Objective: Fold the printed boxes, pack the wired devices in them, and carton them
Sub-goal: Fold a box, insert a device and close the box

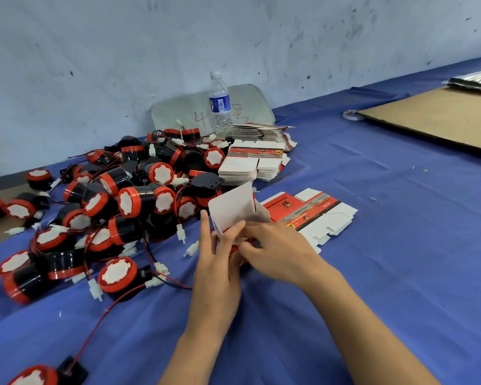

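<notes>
Packing workshop: heaped devices, stacked box blanks

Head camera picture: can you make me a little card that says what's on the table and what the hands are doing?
Hands: left hand and right hand both hold a half-folded box, its white flap sticking up
Next to it: one flat box, printed side up on the blue cloth
Behind: stacks of flat boxes and a water bottle
Left side: a pile of red and black wired devices
Far right: cardboard sheet and tape roll
</notes>
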A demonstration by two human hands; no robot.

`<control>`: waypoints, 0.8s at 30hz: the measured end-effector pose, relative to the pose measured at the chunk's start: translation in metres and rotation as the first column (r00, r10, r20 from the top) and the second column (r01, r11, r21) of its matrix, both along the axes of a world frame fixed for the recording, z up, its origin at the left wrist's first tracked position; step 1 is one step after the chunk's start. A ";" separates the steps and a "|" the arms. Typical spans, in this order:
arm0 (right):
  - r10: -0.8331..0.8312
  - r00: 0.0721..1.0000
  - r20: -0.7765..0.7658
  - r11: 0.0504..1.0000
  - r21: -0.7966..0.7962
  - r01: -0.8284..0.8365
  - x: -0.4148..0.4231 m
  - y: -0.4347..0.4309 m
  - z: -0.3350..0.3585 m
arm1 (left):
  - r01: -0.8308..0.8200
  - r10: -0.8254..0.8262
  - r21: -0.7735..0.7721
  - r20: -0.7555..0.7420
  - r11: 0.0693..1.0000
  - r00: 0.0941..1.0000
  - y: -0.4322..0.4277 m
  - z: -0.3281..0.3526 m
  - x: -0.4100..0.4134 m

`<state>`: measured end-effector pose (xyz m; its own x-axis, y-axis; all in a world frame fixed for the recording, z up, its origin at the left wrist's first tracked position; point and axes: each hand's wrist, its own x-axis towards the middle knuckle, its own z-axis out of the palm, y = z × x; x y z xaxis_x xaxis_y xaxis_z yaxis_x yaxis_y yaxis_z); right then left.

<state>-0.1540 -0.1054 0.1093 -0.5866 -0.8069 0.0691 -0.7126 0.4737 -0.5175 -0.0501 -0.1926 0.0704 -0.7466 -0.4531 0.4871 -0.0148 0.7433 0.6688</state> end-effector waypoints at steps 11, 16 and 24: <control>-0.058 0.968 0.243 0.762 -0.616 0.201 -0.004 0.009 0.015 | -0.248 0.250 -0.034 0.155 0.968 0.956 0.005 0.003 -0.004; 0.042 0.935 0.353 0.611 -0.749 0.256 -0.005 0.013 0.019 | -0.247 0.248 -0.021 0.149 0.969 0.957 0.003 0.002 -0.004; -0.232 0.964 -0.129 0.661 -0.748 0.059 -0.010 0.005 0.006 | -0.235 0.232 0.002 0.131 0.972 0.964 0.002 0.000 -0.003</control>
<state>-0.1635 -0.1009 0.1152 -0.5951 -0.3484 0.7242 -0.7932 0.1095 -0.5991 -0.0532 -0.1903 0.0702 -0.6750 -0.6300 0.3841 -0.2733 0.6970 0.6629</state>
